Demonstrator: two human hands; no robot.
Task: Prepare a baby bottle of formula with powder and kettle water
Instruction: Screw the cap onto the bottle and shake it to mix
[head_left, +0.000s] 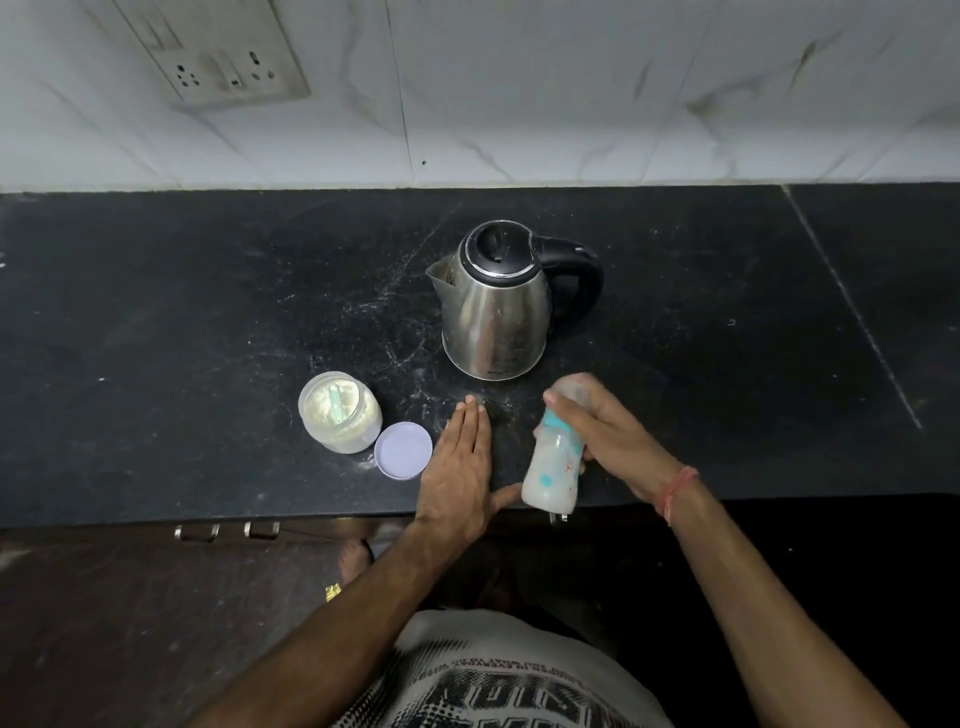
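Observation:
My right hand (608, 431) grips a baby bottle (553, 470) with a teal collar and milky liquid inside. The bottle is tilted above the counter's front edge and looks blurred. My left hand (462, 467) lies flat on the black counter (208, 312), fingers together and thumb out toward the bottle's base, holding nothing. A steel kettle (493, 306) with a black lid and handle stands behind both hands, lid down. To the left sits an open jar of formula powder (340, 413) with a teal scoop inside. Its pale purple lid (403, 450) lies beside it.
A white marble-look wall rises behind the counter, with a socket plate (223, 67) at the upper left. Metal drawer handles (228, 531) show below the counter edge. A bare foot (356, 558) is on the dark floor.

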